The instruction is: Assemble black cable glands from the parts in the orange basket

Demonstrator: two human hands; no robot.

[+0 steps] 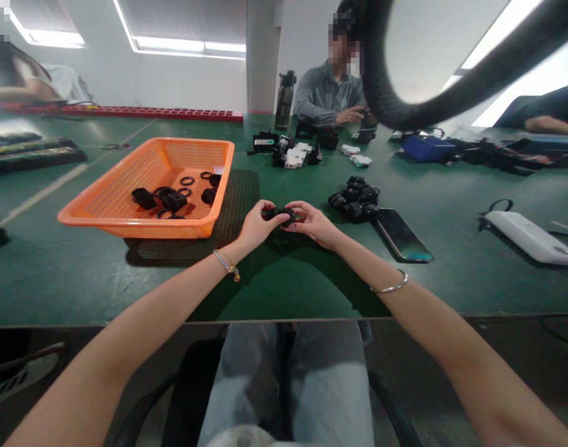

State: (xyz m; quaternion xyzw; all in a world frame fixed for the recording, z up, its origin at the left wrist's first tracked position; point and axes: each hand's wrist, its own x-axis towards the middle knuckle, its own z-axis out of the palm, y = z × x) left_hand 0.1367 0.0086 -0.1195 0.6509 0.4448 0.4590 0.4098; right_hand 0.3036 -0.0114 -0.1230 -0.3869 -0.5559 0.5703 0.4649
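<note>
My left hand [257,225] and my right hand [315,226] meet above the green table. Between their fingertips is a small black round plastic part [289,215], partly covered by the fingers. The left thumb lies across its near side, while the right thumb and fingers pinch its right end. To the left stands an orange perforated basket [125,221] with black rings [187,180] and black cylindrical parts [144,198] inside. A heap of similar black parts [356,197] lies to the right of my right hand.
A phone [401,234] and a white power-bank-like device [528,236] lie on the right. Black and white parts [297,154] and a dark bottle [285,100] are farther back. Across the table sits a person [330,93]. A blurred black loop [381,93] hangs close at upper right.
</note>
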